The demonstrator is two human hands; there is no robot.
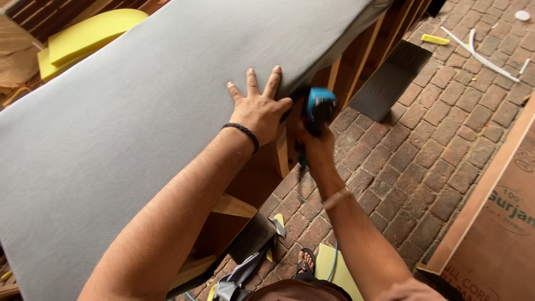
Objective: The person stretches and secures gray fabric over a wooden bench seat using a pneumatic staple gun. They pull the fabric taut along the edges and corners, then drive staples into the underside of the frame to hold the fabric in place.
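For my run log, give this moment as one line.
left hand: flat on grey fabric | right hand: grips blue tool at frame edge | floor: brick

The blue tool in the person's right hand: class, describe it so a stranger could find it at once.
Start at the big grey fabric sheet stretched over a wooden frame. Follow its right edge to where the left hand presses flat. Just beside it, the right hand grips the blue tool, the only bright blue and black thing there.

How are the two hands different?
The left hand lies flat with fingers spread on the grey fabric; the right hand is curled around a blue power tool. The left wrist wears a dark braided band, the right a pale one. Both are at the fabric's edge.
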